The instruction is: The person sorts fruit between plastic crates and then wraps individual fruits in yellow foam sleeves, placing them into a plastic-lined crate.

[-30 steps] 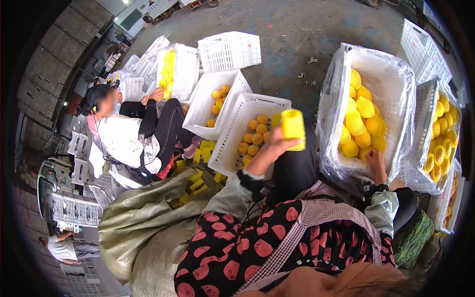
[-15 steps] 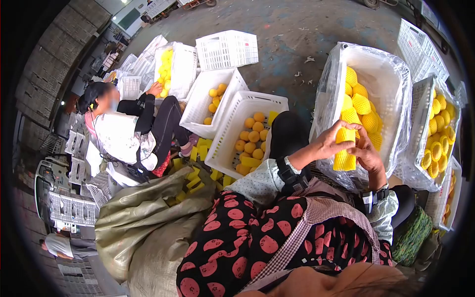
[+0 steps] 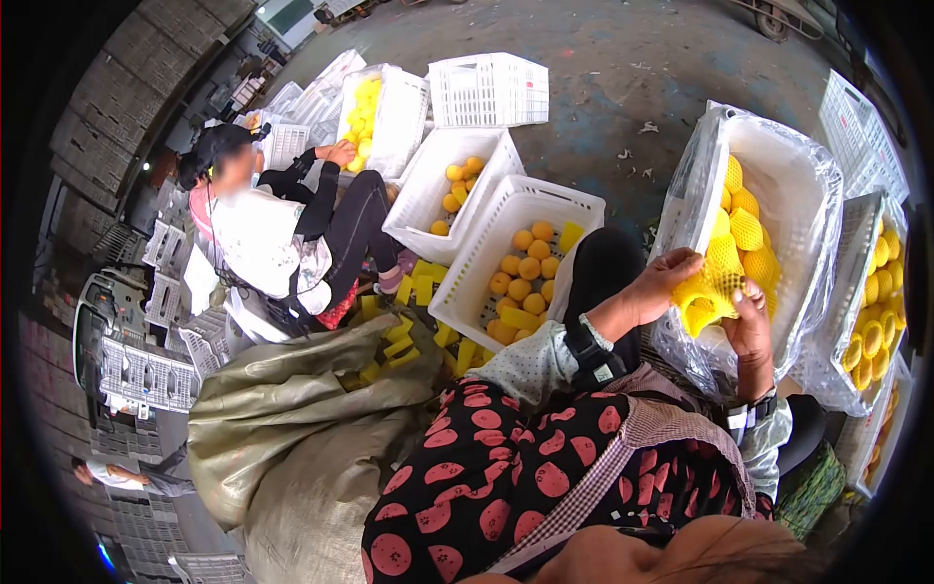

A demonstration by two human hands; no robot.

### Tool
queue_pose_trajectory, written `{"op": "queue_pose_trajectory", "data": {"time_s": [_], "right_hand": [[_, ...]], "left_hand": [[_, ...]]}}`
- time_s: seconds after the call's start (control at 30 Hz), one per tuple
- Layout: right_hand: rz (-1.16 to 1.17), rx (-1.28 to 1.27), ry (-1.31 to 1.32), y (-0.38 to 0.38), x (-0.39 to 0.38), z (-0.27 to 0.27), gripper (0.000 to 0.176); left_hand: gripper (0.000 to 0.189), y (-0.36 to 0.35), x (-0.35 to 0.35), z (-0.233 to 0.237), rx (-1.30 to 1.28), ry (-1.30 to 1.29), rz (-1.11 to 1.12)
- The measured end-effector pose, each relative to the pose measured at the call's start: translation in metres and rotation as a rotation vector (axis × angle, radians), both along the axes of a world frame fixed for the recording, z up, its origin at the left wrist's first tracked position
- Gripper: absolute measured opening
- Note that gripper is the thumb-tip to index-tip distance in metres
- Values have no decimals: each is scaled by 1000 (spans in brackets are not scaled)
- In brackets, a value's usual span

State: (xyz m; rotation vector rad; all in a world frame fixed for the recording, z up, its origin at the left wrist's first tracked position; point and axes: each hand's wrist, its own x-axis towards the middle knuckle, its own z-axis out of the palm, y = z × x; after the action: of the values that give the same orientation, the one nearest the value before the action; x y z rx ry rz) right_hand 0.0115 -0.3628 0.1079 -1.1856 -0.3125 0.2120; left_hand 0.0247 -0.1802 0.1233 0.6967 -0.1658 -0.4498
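Over the near end of the plastic-lined crate [image 3: 796, 190], the left hand [image 3: 637, 294] and right hand [image 3: 750, 329], both nearly closed, pinch a spread yellow foam net [image 3: 710, 288], which could tear or slip free if pulled too hard or unevenly.

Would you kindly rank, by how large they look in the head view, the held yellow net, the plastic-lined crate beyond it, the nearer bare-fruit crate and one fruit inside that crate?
1. Plastic-lined crate
2. Nearer bare-fruit crate
3. Held yellow net
4. One bare fruit
All four look clearly different.
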Motion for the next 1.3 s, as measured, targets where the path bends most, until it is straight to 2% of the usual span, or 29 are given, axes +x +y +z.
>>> {"op": "queue_pose_trajectory", "data": {"time_s": [0.07,0.1,0.13,0.17,0.23,0.27,0.33,0.4,0.47,0.5,0.53,0.57,0.6,0.63,0.67,0.7,0.73,0.8,0.9,0.93,1.0,1.03,1.1,1.2,1.27,1.3], "right_hand": [[86,469,359,21,-18,28,43],[228,542,464,22,-21,6,57],[324,492,454,34,-37,10,57],[397,452,488,37,-43,8,52],[479,381,494,39,-52,8,42],[465,372,509,36,-50,10,42],[172,301,366,28,-36,14,40],[-83,64,134,12,-10,16,41],[-491,-405,-124,-20,10,-31,39],[-486,-427,-109,-38,22,-57,39],[-515,-1009,-65,-58,33,-86,39],[-504,-1592,-15,-73,38,-115,41],[-529,-1755,-330,-80,30,-143,46],[-493,-1800,-296,-78,28,-161,49],[-447,-1850,-261,-79,22,-171,53],[-395,-1846,-522,-79,15,-177,57],[-377,-1851,-525,-74,22,-178,57],[-435,-1891,-141,-66,22,-172,55],[-434,-1950,-138,-70,22,-177,55],[-423,-1954,-139,-72,22,-184,55],[-734,-1883,-520,-79,21,-198,54],[-716,-1904,-511,-79,19,-192,54],[-427,-1967,-36,-67,20,-171,53],[-416,-1959,39,-70,21,-176,53],[-420,-1940,16,-74,20,-182,52],[-435,-1916,-15,-78,19,-183,52]], "left_hand": [[17,-2,-4,7,83,-23,8],[16,1,-2,7,89,-84,-28],[15,4,0,8,96,-146,-64],[12,7,1,17,312,-306,-38],[13,20,-3,22,486,-489,22],[14,24,-2,23,543,-551,86],[17,49,3,29,475,-395,288],[17,96,14,20,503,-334,438],[16,150,15,-3,672,-339,620],[16,180,11,-18,828,-252,648],[19,210,5,-40,921,-174,658],[23,233,-9,-57,1127,-152,687],[28,263,-19,-99,1517,-288,751],[26,278,-36,-126,1712,-208,693],[23,290,-55,-161,1720,-188,628],[20,296,-73,-185,1727,-170,567],[19,290,-86,-190,1804,-123,476],[19,269,-114,-201,1865,-54,351],[18,256,-126,-208,1974,-144,242],[18,255,-125,-206,2014,-211,243],[18,254,-121,-203,2041,-264,231],[16,252,-119,-200,2047,-246,263],[15,250,-119,-201,2045,-213,275],[18,258,-116,-206,2046,-123,155],[35,266,-110,-214,2008,-44,-193],[35,268,-103,-221,1999,-42,-204]]}}
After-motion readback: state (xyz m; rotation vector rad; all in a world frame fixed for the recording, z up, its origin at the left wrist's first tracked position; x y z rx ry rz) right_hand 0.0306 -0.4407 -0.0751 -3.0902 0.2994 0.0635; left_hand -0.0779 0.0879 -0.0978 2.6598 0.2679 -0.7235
